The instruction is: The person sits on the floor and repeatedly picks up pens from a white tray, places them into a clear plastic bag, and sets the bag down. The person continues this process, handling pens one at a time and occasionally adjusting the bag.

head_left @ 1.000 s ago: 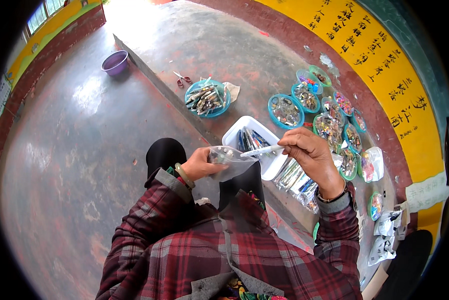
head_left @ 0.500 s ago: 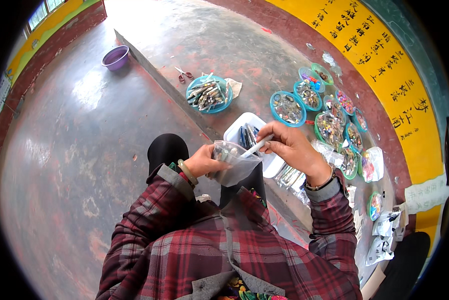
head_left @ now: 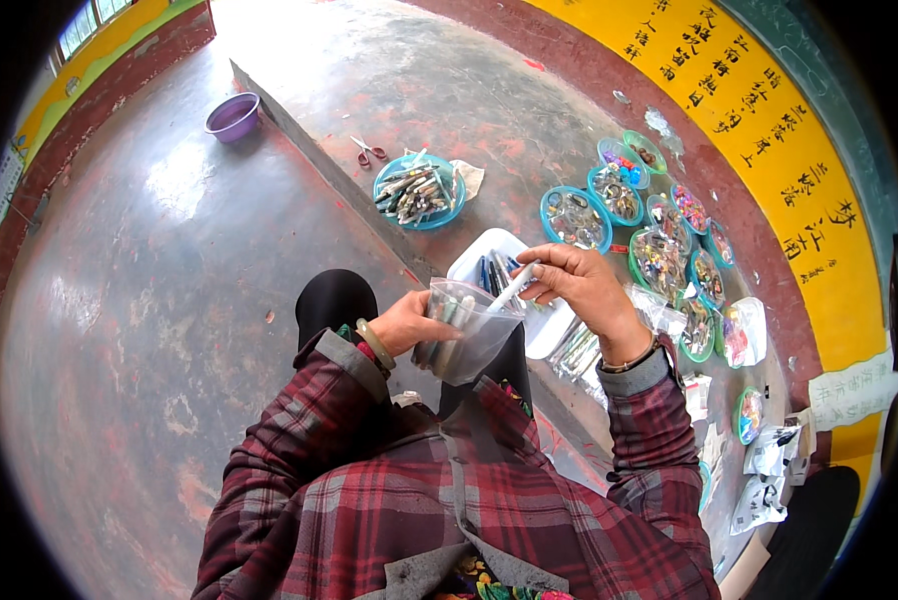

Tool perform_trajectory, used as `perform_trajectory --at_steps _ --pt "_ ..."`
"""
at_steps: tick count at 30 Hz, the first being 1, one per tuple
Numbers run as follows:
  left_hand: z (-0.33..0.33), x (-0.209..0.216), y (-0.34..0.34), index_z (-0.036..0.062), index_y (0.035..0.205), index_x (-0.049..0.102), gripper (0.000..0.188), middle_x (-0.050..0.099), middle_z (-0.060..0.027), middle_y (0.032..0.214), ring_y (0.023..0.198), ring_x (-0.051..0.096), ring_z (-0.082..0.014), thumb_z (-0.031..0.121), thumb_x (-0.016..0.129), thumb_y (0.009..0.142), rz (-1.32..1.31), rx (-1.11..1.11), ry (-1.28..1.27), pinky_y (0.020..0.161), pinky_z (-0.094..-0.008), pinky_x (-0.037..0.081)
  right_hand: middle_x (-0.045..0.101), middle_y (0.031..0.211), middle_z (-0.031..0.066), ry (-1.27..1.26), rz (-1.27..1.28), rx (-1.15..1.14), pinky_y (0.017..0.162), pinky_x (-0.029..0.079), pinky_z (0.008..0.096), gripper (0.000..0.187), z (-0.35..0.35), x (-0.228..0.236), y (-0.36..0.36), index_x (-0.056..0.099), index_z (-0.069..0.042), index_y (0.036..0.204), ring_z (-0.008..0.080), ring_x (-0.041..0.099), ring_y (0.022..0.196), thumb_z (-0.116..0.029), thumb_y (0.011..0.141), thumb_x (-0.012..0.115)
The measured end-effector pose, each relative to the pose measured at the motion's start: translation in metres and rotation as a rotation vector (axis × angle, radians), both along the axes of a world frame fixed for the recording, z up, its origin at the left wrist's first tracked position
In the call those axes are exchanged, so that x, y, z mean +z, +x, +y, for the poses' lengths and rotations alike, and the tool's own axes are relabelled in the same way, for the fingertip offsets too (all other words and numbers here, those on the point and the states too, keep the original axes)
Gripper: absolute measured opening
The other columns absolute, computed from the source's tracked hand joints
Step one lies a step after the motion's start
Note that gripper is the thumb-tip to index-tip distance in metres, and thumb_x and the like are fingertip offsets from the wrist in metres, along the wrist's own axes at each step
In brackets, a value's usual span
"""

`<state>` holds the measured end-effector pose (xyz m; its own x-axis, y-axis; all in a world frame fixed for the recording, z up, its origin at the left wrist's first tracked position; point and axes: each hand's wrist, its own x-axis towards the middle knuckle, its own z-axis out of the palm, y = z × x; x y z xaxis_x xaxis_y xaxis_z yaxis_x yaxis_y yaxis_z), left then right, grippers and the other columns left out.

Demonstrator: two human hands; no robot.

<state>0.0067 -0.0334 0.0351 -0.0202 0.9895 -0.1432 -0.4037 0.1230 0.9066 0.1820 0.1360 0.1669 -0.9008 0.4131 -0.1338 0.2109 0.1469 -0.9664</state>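
Read the clock around the bag, with twelve at the top of the view. Your left hand (head_left: 416,322), at nine o'clock, is closed on the side of a clear plastic bag (head_left: 489,340), its thumb lying across the front. The bag hangs over your lap, and several slim, pen-like sticks (head_left: 443,345) show through it. Your right hand (head_left: 584,290), at two o'clock, pinches a white pen (head_left: 511,289) between thumb and fingers; the pen slants down to the left, its lower end at the bag's mouth. Just beyond, at one o'clock, a white plastic tub (head_left: 501,238) holds blue and dark pens (head_left: 493,272), partly hidden by your right hand. At three o'clock, near the tub, lies a bundle of pens (head_left: 579,352) in shiny wrapping. Farther out at eleven o'clock, a blue basin (head_left: 459,204) is heaped with pens, and red-handled scissors (head_left: 371,153) lie just past it. Well apart, between ten and eleven, sits a purple basin (head_left: 232,125). At two o'clock a cluster of blue and green bowls (head_left: 607,232) holds small mixed pieces, too tiny to tell. White plastic bags (head_left: 761,500) lie at four o'clock.
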Motion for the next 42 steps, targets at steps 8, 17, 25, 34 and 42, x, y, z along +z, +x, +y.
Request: perform_trajectory --at_steps 8,17,25,34,42 --pt "0.002 -0.006 0.000 0.0026 0.115 0.057 0.043 0.065 -0.0039 0.101 0.092 0.061 -0.0133 0.004 0.070 0.074 0.042 0.017 -0.062 0.086 -0.0297 0.047 0.064 0.078 0.0030 0.019 0.107 -0.127 0.061 0.046 0.0228 0.019 0.000 -0.020 -0.002 0.065 0.002 0.093 0.0094 0.060 0.068 -0.015 0.084 0.066" --pt "0.002 -0.001 0.003 0.0028 0.110 0.059 0.038 0.064 -0.0029 0.097 0.086 0.060 -0.0118 0.008 0.072 0.075 -0.055 0.049 -0.015 0.079 -0.0287 0.048 0.064 0.072 0.0036 0.182 0.060 -0.070 0.062 0.045 0.0251 0.013 -0.016 -0.037 -0.015 0.069 0.001 0.081 0.0115 0.058 0.066 -0.011 0.076 0.068" --pt "0.004 -0.009 -0.004 0.0030 0.110 0.060 0.036 0.065 -0.0046 0.100 0.090 0.062 -0.0150 0.002 0.071 0.075 -0.168 0.065 -0.010 0.084 -0.0314 0.047 0.061 0.114 0.0171 0.645 0.154 -0.086 0.093 0.040 0.0356 0.010 -0.028 -0.063 -0.026 0.073 -0.009 0.080 0.0278 0.053 0.111 -0.016 0.072 0.074" --pt "0.004 -0.013 -0.006 0.0034 0.116 0.056 0.043 0.063 -0.0059 0.107 0.097 0.061 -0.0176 -0.003 0.067 0.075 -0.305 0.090 0.050 0.090 -0.0348 0.046 0.060 0.114 0.0207 0.595 0.102 -0.007 0.092 0.041 0.0386 0.022 -0.022 -0.058 -0.028 0.071 -0.005 0.080 0.0340 0.054 0.109 -0.027 0.077 0.069" --pt "0.003 -0.008 -0.003 0.0025 0.115 0.057 0.042 0.063 -0.0035 0.104 0.094 0.060 -0.0145 -0.004 0.067 0.075 -0.300 0.117 0.097 0.086 -0.0317 0.047 0.065 0.104 0.0113 0.465 0.166 -0.048 0.093 0.042 0.0364 0.009 -0.031 -0.050 -0.024 0.069 -0.004 0.082 0.0257 0.055 0.109 -0.008 0.074 0.070"
